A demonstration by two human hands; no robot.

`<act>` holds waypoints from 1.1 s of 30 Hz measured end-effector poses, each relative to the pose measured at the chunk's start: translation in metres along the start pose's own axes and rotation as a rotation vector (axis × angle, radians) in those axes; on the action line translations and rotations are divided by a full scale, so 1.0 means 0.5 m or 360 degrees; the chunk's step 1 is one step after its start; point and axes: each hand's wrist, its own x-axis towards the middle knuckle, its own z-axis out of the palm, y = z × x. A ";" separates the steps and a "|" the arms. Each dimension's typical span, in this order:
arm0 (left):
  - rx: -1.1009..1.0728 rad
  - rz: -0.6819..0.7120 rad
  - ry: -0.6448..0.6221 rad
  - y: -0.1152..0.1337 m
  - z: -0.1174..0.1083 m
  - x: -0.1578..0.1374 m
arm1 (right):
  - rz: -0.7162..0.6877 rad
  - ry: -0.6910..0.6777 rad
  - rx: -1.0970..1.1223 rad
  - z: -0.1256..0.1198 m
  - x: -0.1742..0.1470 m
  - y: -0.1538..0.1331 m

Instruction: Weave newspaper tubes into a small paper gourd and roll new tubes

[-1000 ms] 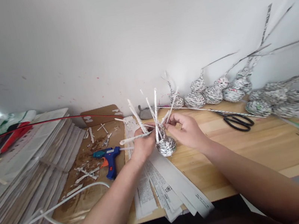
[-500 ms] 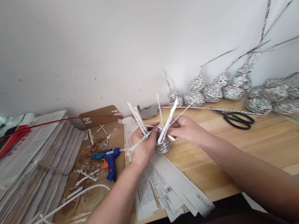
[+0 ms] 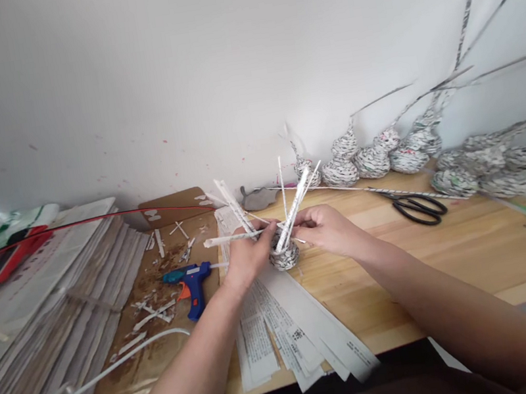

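Observation:
Between my hands is a small woven newspaper piece [image 3: 285, 259], round at the bottom, with several rolled paper sticks [image 3: 291, 219] rising from it and spreading outward. My left hand [image 3: 247, 256] is closed on its left side, the thumb lying at the rim among the sticks. On the other side my right hand [image 3: 327, 232] pinches a thin paper strip near the rim, its fingertips partly behind the sticks. One more paper stick [image 3: 227, 238] points left across the back of my left hand. Flat newspaper strips [image 3: 309, 329] lie fanned out beneath the piece.
A blue glue gun [image 3: 196, 289] lies on stained cardboard at left among paper scraps [image 3: 154, 311]. Stacked newspaper [image 3: 81, 279] fills the far left. Black scissors [image 3: 417, 207] rest at right. Several finished gourd-shaped woven pieces [image 3: 341, 171] stand along the wall. A white cable [image 3: 119, 361] curves across the left front.
The sticks have turned and shifted a little: the one over my left hand now lies nearly level, and the thin right-hand strand points more upright. Both hands stay at the woven piece.

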 end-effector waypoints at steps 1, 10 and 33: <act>0.0008 -0.0015 0.0022 0.000 0.002 -0.001 | -0.0035 -0.0027 -0.0009 -0.001 0.000 0.000; -0.0079 -0.0201 0.0101 -0.008 0.020 -0.012 | -0.0121 0.0010 -0.0482 -0.010 -0.011 -0.011; -0.0149 -0.0193 -0.0464 0.028 -0.038 -0.016 | -0.0170 0.0251 -0.0897 0.006 -0.027 -0.026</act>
